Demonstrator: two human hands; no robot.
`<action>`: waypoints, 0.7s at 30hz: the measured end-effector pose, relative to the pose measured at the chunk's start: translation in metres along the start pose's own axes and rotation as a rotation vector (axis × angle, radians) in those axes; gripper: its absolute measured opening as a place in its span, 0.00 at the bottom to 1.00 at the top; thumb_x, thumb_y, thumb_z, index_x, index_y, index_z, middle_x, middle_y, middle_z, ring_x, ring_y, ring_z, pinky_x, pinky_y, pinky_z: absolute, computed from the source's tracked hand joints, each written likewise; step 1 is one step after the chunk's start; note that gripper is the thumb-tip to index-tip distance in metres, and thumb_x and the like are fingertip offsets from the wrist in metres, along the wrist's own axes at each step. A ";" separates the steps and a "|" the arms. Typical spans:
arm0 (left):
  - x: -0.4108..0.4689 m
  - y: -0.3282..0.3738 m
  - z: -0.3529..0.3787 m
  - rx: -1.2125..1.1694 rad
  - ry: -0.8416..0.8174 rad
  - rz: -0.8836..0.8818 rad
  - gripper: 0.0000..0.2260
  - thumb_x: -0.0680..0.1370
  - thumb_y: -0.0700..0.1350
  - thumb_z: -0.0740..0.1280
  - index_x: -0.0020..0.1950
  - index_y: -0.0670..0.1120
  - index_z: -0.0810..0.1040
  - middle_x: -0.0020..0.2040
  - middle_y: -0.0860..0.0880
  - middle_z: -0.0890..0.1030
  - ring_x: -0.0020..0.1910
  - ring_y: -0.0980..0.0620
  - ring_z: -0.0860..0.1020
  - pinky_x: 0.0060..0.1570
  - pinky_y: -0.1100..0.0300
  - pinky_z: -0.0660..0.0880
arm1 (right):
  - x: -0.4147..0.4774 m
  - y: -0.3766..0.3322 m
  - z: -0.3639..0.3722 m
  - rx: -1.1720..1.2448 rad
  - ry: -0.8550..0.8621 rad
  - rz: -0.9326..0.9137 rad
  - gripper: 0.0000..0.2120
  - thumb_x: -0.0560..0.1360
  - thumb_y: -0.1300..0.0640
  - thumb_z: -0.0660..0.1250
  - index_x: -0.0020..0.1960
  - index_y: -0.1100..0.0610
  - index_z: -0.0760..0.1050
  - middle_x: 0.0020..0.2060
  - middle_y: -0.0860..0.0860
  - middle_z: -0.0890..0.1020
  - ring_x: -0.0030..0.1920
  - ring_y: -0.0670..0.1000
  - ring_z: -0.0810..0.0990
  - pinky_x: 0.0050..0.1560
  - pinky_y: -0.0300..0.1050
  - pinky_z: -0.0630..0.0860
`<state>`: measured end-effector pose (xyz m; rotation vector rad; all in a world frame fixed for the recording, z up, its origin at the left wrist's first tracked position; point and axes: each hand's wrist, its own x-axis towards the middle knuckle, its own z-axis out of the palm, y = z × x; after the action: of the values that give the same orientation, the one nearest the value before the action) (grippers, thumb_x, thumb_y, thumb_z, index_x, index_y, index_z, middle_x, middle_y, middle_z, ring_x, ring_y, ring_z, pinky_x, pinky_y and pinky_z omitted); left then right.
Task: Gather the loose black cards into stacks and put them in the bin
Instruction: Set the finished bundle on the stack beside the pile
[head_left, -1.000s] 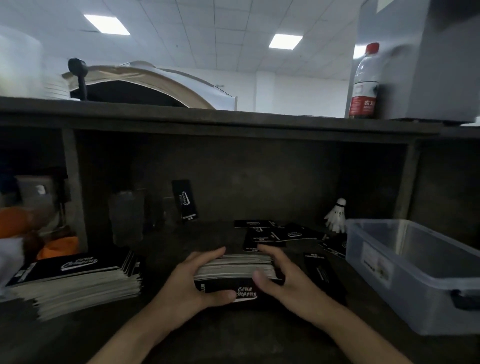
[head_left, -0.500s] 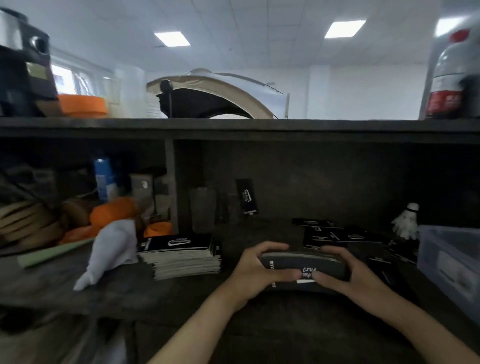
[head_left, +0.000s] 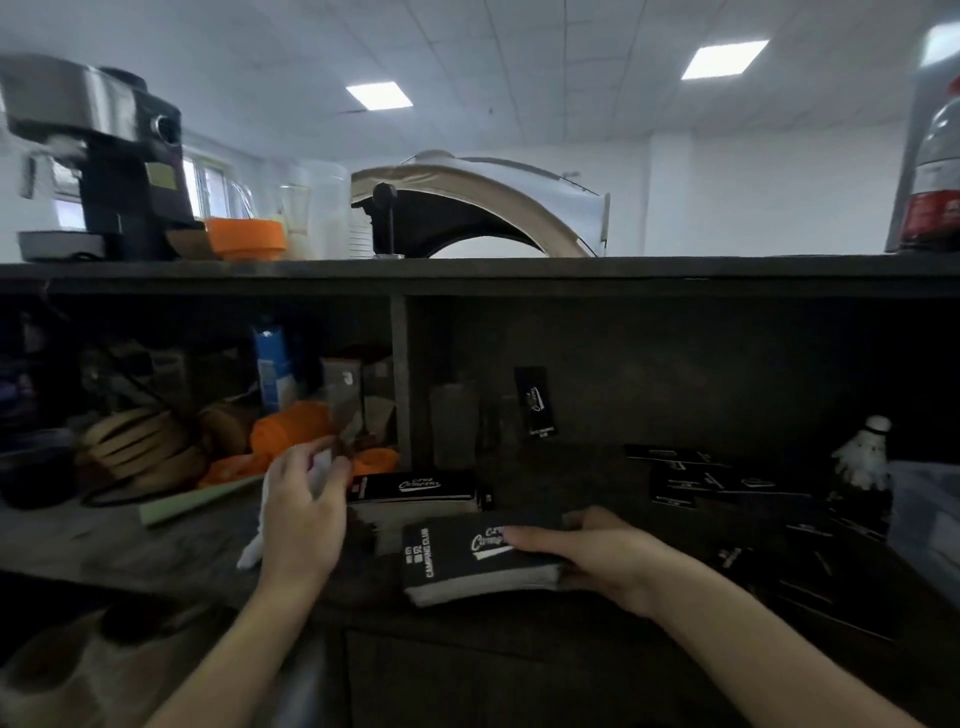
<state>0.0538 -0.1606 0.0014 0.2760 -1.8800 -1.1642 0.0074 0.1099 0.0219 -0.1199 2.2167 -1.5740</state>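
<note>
My right hand (head_left: 602, 561) grips a thick stack of black cards (head_left: 467, 561) from its right end, thumb on top, just above the dark shelf. A second stack of black cards (head_left: 410, 486) lies behind it to the left. My left hand (head_left: 301, 514) hovers with loosely curled fingers at that stack's left end and holds nothing that I can make out. Several loose black cards (head_left: 691, 478) lie scattered further right, and one black card (head_left: 535, 400) leans upright against the back wall. Only a corner of the clear bin (head_left: 930, 514) shows at the right edge.
A shuttlecock (head_left: 865, 457) stands beside the bin. A white cloth (head_left: 254, 551) lies behind my left hand. The left compartment holds orange items (head_left: 291, 431) and a blue carton (head_left: 270, 369). On the top shelf stand a coffee machine (head_left: 114, 156) and a bottle (head_left: 935, 171).
My left hand has let go of the held stack and moved left toward the second stack. My right hand alone now holds the stack. The view has swung left.
</note>
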 end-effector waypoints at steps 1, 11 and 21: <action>0.002 -0.007 0.002 0.007 -0.052 -0.090 0.11 0.84 0.49 0.61 0.65 0.52 0.75 0.56 0.56 0.73 0.62 0.51 0.74 0.62 0.52 0.69 | 0.006 -0.005 0.010 0.007 0.002 0.000 0.42 0.60 0.48 0.85 0.66 0.58 0.70 0.55 0.55 0.80 0.56 0.54 0.82 0.59 0.50 0.83; -0.014 -0.024 0.044 -0.251 -0.167 -0.435 0.15 0.85 0.51 0.55 0.69 0.50 0.74 0.65 0.46 0.79 0.65 0.45 0.76 0.70 0.43 0.69 | 0.032 -0.021 0.038 -0.173 0.084 -0.013 0.49 0.67 0.39 0.79 0.78 0.57 0.60 0.72 0.55 0.71 0.69 0.56 0.74 0.64 0.51 0.79; -0.014 -0.018 0.046 -0.295 -0.252 -0.475 0.19 0.85 0.56 0.54 0.67 0.46 0.75 0.61 0.43 0.78 0.62 0.42 0.76 0.68 0.44 0.68 | 0.024 -0.026 0.064 -0.220 0.127 -0.036 0.41 0.76 0.36 0.66 0.79 0.60 0.60 0.73 0.57 0.70 0.71 0.58 0.71 0.68 0.48 0.72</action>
<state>0.0219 -0.1337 -0.0287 0.4413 -1.8748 -1.8516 0.0055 0.0363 0.0213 -0.1276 2.4963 -1.3861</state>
